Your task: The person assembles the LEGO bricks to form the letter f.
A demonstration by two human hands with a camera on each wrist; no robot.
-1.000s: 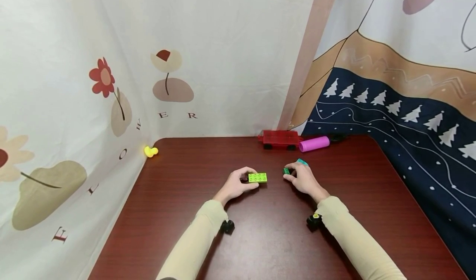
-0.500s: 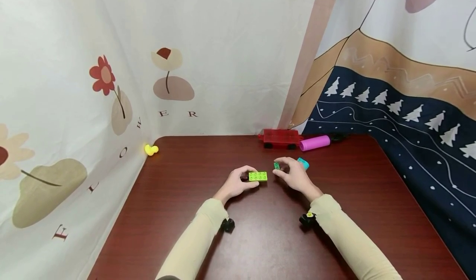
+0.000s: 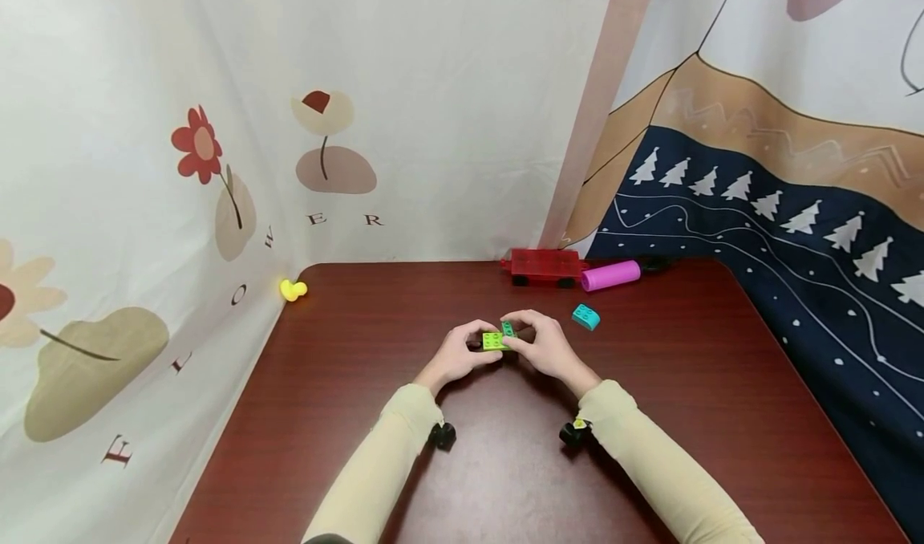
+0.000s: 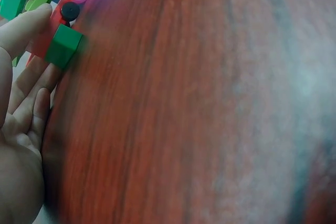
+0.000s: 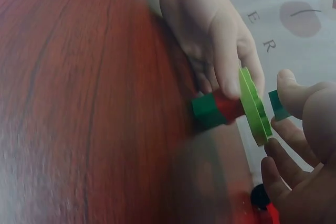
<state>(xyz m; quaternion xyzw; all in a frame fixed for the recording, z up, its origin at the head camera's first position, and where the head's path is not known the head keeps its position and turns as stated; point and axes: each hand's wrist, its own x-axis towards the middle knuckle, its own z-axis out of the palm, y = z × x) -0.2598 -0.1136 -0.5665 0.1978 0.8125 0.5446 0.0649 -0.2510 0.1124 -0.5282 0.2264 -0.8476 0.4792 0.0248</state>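
The left hand (image 3: pixel 459 357) grips a small stack at the centre of the table, with a lime plate (image 3: pixel 492 341) on top. Under that plate the right wrist view shows a red brick (image 5: pixel 228 106) and a green block (image 5: pixel 207 113). Pinched between thumb and fingers of the right hand (image 3: pixel 546 347) is a small green brick (image 3: pixel 508 329), over the right end of the lime plate. A gap shows between the small brick (image 5: pixel 278 105) and the plate's studs (image 5: pixel 253 107) in the right wrist view.
A turquoise brick (image 3: pixel 585 317) lies right of the hands. Along the back edge stand a red wheeled car (image 3: pixel 545 266) and a magenta cylinder (image 3: pixel 610 276), with a dark object (image 3: pixel 655 265) beside it. A yellow toy (image 3: pixel 293 290) sits at the back left corner.
The right hand has carried the small green brick leftward from beside the turquoise brick to the lime plate, uncovering the turquoise brick. The left hand has stayed almost in place.
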